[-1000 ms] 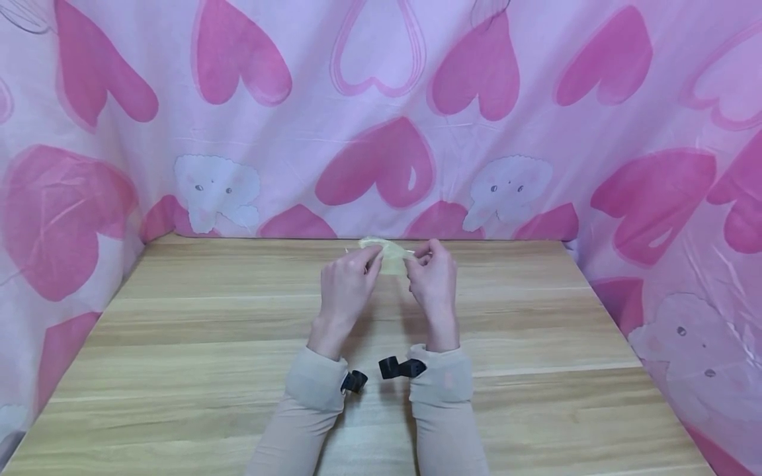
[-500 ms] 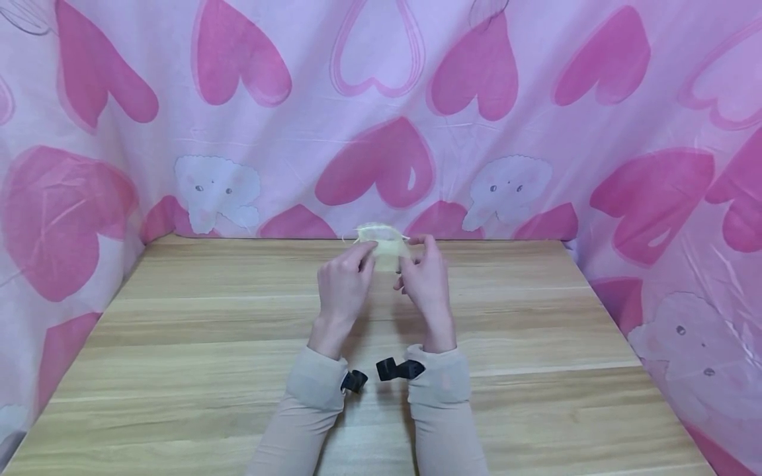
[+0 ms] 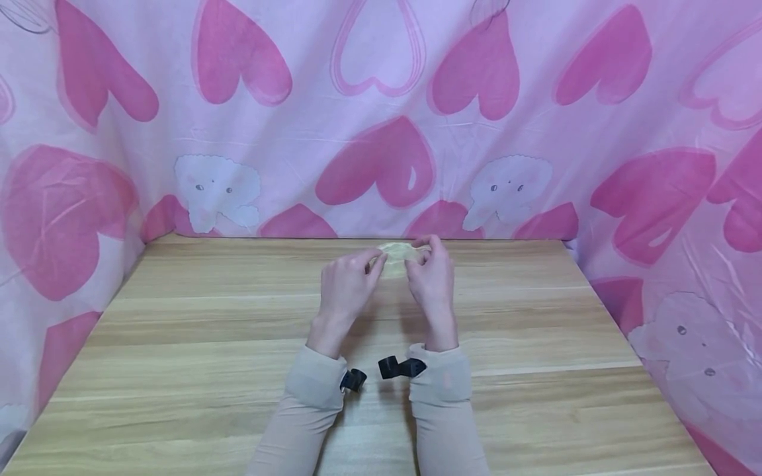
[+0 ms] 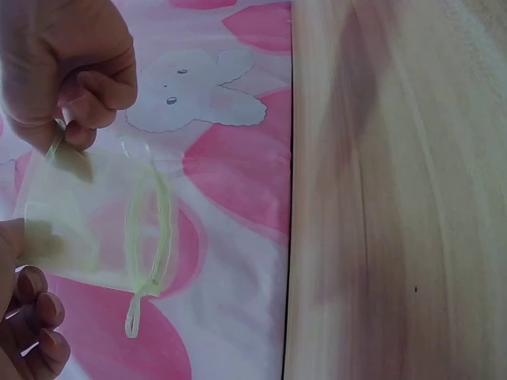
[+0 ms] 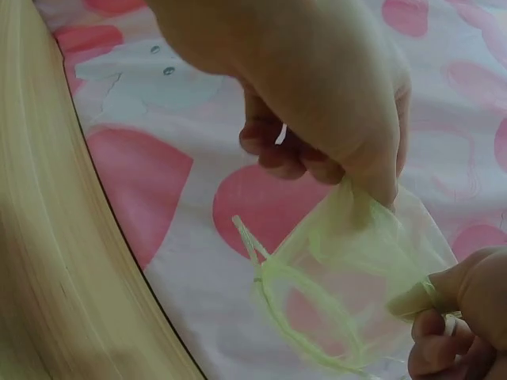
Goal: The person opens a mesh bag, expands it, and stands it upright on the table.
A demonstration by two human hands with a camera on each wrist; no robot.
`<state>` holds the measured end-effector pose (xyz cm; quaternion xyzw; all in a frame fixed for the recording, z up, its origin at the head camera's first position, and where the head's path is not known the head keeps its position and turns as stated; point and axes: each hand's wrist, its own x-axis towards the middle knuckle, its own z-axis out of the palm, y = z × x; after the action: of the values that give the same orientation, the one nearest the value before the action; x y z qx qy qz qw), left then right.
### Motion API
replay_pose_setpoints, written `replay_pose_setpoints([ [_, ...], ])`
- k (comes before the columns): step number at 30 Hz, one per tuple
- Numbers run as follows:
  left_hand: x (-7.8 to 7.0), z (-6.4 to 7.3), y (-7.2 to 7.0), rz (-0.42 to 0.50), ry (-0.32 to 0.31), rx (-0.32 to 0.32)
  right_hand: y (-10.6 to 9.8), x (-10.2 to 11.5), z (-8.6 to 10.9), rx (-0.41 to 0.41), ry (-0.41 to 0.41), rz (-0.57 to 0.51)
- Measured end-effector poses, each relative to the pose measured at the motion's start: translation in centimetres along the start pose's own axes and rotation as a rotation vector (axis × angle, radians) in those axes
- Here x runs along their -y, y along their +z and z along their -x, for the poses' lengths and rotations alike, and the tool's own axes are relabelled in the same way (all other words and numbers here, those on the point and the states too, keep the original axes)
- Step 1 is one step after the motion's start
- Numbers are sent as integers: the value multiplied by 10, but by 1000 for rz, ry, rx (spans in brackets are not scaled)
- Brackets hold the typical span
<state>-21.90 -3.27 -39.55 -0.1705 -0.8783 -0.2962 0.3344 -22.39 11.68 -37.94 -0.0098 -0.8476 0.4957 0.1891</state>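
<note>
A small, sheer, pale yellow-green drawstring bag (image 3: 395,259) is held up between both hands near the table's far edge. My left hand (image 3: 348,281) pinches its left side between thumb and fingers. On the other side my right hand (image 3: 432,277) pinches the fabric, its index finger raised near the bag's upper right edge. In the left wrist view the bag (image 4: 103,222) shows a corded hem with a loop of cord hanging from one corner. Fingertips show through the thin cloth. The right wrist view shows the bag (image 5: 333,277) gathered in folds under the left hand (image 5: 317,103).
A wood-grain table (image 3: 208,370) lies beneath the forearms. A pink curtain with hearts (image 3: 381,165) stands right behind its far edge and along both sides. Black wrist cameras (image 3: 401,367) stick out inward from the sleeves.
The bag's top edge rose, then dropped and shifted right. The right hand's fingers spread half a second ago and have drawn in again, moving slightly right. The left hand moved only slightly.
</note>
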Motion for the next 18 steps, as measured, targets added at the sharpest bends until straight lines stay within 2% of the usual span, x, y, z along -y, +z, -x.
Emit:
replay_pose_setpoints([
  [4,0,-1,-1,-8,18,13,-1,-1,-1,10,-19,11],
  [8,0,-1,-2,-6,39,79,0,-1,-1,40,-44,21],
  [11,1,-1,-2,-2,30,122,2,-2,-1,68,-46,28],
  [14,1,-1,-2,3,-9,113,2,-2,-1,124,-27,26],
  [18,2,0,-1,-3,-76,54,1,0,1,231,-11,32],
])
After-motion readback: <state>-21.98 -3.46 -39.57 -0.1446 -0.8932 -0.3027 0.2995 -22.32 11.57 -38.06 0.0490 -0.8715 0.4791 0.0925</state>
